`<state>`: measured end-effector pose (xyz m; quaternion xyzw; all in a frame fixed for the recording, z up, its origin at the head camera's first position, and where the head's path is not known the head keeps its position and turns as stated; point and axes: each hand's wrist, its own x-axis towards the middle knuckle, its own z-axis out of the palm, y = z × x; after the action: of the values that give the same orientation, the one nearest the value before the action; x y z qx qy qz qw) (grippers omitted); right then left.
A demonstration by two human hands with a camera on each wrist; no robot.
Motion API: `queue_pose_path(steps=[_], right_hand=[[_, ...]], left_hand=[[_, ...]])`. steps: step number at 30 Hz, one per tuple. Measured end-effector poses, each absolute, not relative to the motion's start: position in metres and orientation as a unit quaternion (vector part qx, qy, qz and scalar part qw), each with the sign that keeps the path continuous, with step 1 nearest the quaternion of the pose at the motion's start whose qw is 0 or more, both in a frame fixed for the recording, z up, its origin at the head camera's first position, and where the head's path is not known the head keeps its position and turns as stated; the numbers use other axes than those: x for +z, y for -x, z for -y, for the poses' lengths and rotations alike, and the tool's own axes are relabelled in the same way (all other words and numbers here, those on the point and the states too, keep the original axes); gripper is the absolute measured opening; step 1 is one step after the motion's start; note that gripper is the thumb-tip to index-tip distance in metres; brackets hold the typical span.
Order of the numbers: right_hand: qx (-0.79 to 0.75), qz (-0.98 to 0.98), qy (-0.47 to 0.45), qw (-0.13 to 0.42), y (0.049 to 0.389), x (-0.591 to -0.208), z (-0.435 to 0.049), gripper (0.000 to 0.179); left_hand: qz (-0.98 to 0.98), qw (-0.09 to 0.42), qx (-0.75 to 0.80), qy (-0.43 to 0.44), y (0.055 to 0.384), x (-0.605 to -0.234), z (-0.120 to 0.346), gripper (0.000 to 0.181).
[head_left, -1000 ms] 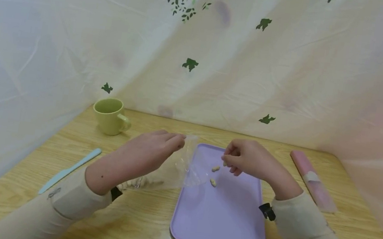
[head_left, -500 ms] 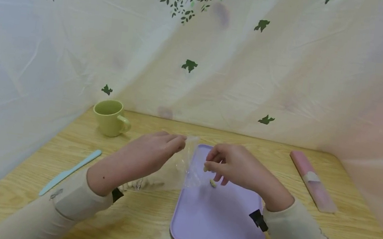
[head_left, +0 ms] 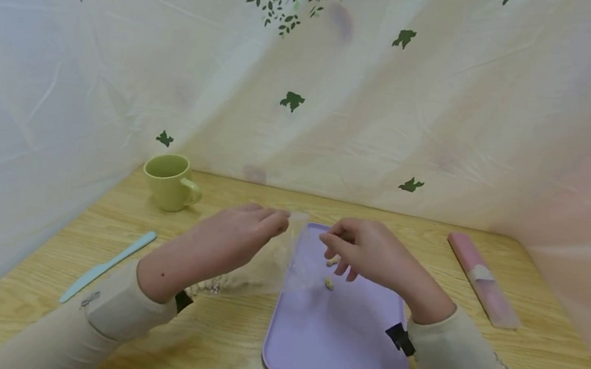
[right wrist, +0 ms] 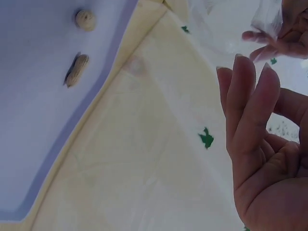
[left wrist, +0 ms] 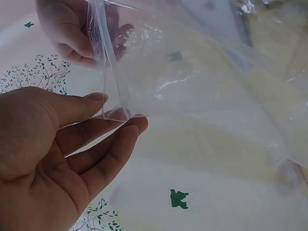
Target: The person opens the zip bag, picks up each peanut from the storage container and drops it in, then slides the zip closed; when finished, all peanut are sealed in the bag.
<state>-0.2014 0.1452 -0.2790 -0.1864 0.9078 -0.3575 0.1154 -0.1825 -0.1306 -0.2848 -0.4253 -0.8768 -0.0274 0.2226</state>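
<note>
My left hand (head_left: pixel 222 237) pinches the top edge of a clear plastic zip bag (left wrist: pixel 183 91) between thumb and fingers, near one corner. Pale peanuts (head_left: pixel 205 285) lie in the lower end of the bag, partly hidden by the wrist. Beside the bag's mouth, over the far part of a purple tray (head_left: pixel 336 349), hovers my right hand (head_left: pixel 375 253). Its fingers are loosely extended, and I see nothing held in them. Two unshelled peanuts rest on the tray: a far peanut (right wrist: pixel 85 20) and a longer-looking peanut (right wrist: pixel 77 70).
A green mug (head_left: pixel 168 184) stands at the back left. Left of the bag lies a light blue plastic knife (head_left: pixel 107 266). To the right of the tray is a pink, narrow packet (head_left: pixel 483 280). A pale curtain (head_left: pixel 347 123) hangs behind the wooden table (head_left: pixel 209 346).
My right hand has moved left toward the bag's mouth, and its fingertips have parted. The peanut it pinched earlier no longer shows between them. My left hand keeps its hold on the bag.
</note>
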Motion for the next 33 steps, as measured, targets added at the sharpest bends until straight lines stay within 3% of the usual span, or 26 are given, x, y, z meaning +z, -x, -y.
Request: queue_pose_path(steps=[4, 12, 23, 33], right_hand=[[-0.352, -0.914, 0.164, 0.122, 0.217, -0.286, -0.151, 0.025], [-0.27, -0.927, 0.166, 0.199, 0.251, -0.316, -0.161, 0.023], [-0.188, -0.945, 0.152, 0.221, 0.272, -0.334, -0.148, 0.026], [-0.218, -0.937, 0.144, 0.233, 0.28, -0.337, -0.14, 0.022]], left_hand=[[0.881, 0.215, -0.029, 0.421, 0.182, -0.285, 0.131, 0.013], [0.896, 0.177, -0.035, 0.405, 0.181, -0.284, 0.131, 0.02], [0.888, 0.194, -0.034, 0.415, 0.183, -0.287, 0.131, 0.013], [0.882, 0.208, -0.028, 0.421, 0.183, -0.287, 0.131, 0.016]])
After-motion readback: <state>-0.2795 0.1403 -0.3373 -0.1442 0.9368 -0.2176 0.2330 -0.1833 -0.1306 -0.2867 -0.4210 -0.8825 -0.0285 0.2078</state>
